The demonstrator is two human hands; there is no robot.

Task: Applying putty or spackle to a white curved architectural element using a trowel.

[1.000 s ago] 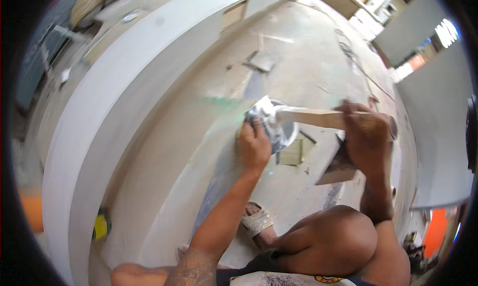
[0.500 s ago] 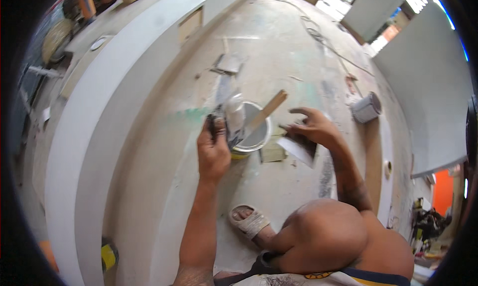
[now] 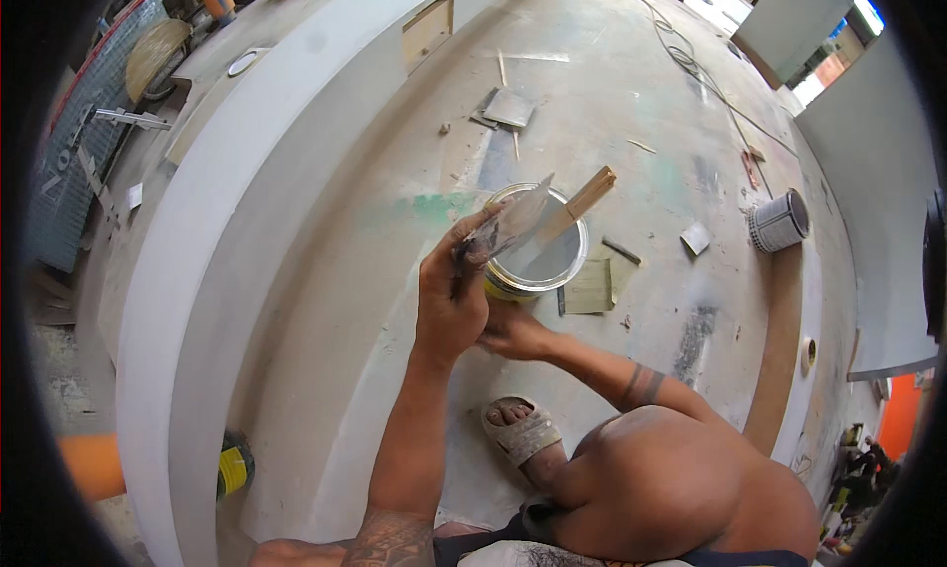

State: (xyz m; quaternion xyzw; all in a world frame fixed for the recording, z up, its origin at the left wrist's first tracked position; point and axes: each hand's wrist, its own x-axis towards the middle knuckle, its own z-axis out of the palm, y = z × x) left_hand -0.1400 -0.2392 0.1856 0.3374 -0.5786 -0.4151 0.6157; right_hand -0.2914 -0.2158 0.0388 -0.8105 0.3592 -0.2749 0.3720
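My left hand [image 3: 452,301] is closed around a flat putty scraper [image 3: 515,222] smeared with pale grey filler, its blade raised over the can's left rim. Just behind it, low against the near side of the can, is my right hand [image 3: 511,332]; its fingers are mostly hidden by the left hand, so what they hold cannot be made out. The open metal can [image 3: 584,255] contains smooth grey paste. A wooden stick [image 3: 590,194] stands tilted in it, leaning against the right side.
Sandpaper [image 3: 589,289] lies right of the can, near a dark strip [image 3: 621,250] and a small silvery square [image 3: 695,238]. Another can [image 3: 779,222] lies tipped on a ledge at right. A long white panel [image 3: 212,271] curves along the left. A cable [image 3: 691,64] trails across the far floor.
My right hand, earlier right of the can with a flat blade at its fingers, has moved left and down behind my left hand. The scraper in my left hand has turned, its blade now pointing up and right.
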